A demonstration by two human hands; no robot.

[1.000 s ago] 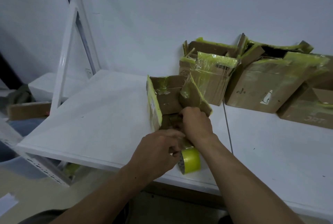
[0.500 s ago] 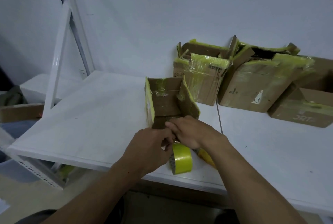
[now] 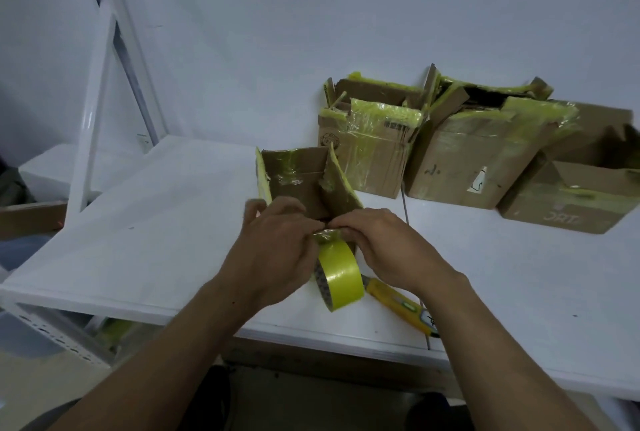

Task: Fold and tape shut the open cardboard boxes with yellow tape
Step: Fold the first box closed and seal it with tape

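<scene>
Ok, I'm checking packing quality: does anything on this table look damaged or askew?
Yes. The middle box at the back gapes open on top, with bent flaps and wrinkled tape. The small box in front has ragged, tape-scarred flaps standing up.

Pale letters on the rightmost cardboard box (image 3: 568, 203) read roughly "JRT". Print atop the small taped box (image 3: 367, 160) is illegible.
</scene>
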